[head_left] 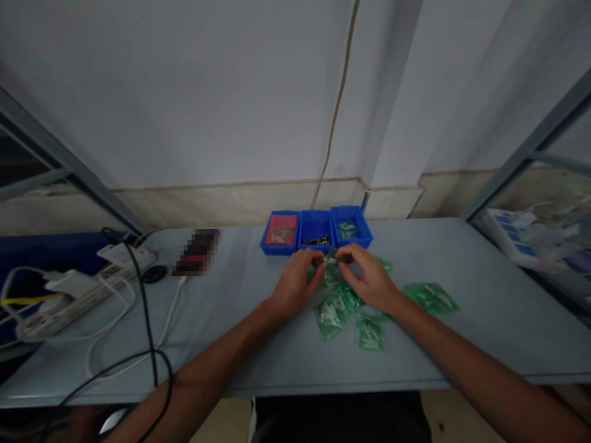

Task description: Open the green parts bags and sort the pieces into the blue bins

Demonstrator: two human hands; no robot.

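Both hands meet at the middle of the table, in front of the blue bins. My left hand [298,277] and my right hand [367,275] pinch a small green plastic bag [330,261] between their fingertips, one at each side. What is inside that bag is too small to make out. Beneath and in front of the hands lie more green plastic bags [330,317] with pale pieces inside. One such bag [370,333] rests nearer the table's front edge. Beyond my right wrist lies a further group of green bags [431,298].
Three blue bins stand at the back: one with a red packet [282,229], one with small dark and shiny parts [317,240], one with a clear-green bag [347,230]. To the left are a phone [196,252], a power strip [87,295] and loose cables [144,301].
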